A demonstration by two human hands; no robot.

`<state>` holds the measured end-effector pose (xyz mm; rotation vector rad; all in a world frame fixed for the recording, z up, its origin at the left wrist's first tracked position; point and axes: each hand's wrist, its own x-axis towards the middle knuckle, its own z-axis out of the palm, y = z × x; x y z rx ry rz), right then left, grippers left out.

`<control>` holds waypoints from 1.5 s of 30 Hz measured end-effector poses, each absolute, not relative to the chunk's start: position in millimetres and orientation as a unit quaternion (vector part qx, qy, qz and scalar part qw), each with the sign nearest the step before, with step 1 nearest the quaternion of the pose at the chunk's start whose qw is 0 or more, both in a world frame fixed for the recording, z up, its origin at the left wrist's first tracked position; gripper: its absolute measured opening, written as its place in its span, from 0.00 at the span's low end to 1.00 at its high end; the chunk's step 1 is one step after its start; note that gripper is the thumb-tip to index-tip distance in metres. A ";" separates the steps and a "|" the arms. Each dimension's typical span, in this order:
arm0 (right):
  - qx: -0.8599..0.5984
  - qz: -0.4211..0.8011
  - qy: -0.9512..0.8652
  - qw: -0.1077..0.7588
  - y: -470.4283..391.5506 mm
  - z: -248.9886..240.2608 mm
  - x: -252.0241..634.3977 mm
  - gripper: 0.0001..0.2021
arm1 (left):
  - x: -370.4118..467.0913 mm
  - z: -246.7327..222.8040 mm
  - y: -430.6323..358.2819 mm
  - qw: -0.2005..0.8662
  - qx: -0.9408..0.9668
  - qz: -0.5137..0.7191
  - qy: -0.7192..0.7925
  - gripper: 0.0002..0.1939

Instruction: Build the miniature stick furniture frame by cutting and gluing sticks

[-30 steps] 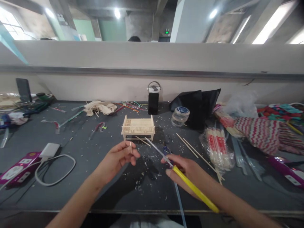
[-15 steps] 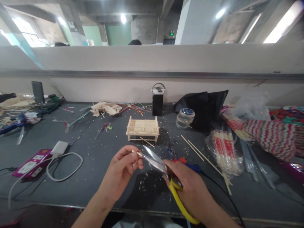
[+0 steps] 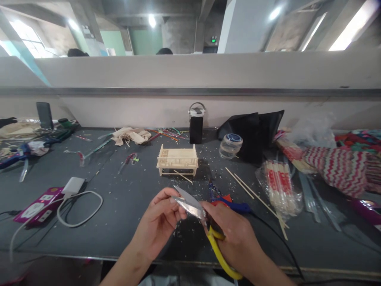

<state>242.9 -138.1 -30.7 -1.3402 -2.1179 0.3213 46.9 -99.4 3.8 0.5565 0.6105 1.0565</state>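
Observation:
Yellow-handled scissors [image 3: 220,250] are gripped in my right hand [image 3: 235,234], their partly parted blades pointing up and left. My left hand [image 3: 162,218] pinches a small wooden stick, mostly hidden now behind the blades and fingers. The blades lie right at the left fingertips, around the stick's end as far as I can see. Just beyond both hands stands a small model bed-like frame [image 3: 177,161] made of pale wooden sticks, with a loose stick [image 3: 183,176] lying at its foot.
A blue glue gun [image 3: 238,206] with a black cord lies right of the scissors. Long sticks [image 3: 239,182] and a bag of sticks [image 3: 279,186] are farther right. A clear jar [image 3: 230,146] and phone [image 3: 195,130] stand behind. A magenta power strip [image 3: 40,206] sits left.
The scissors have moved left and their blades have come closer together over the left fingertips. My left hand has shifted slightly right; the stick shows less than before.

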 end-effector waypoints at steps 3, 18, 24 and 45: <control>-0.510 0.130 -0.797 0.297 -139.2 -32.6 245.4 0.25 | 48.2 1.6 -99.5 0.781 0.260 0.489 0.287 0.06; -0.721 0.104 -0.678 0.101 -80.5 -31.8 332.0 0.23 | 12.1 -1.8 -63.1 0.610 0.442 0.520 0.401 0.03; -0.711 -0.031 -0.702 -0.006 -67.2 -20.9 342.1 0.18 | 10.6 -10.8 -44.7 0.531 0.525 0.451 0.488 0.07; -0.414 -0.145 -0.862 0.255 -23.0 9.7 184.3 0.13 | 2.3 -6.9 -13.3 0.529 0.568 0.435 0.457 0.11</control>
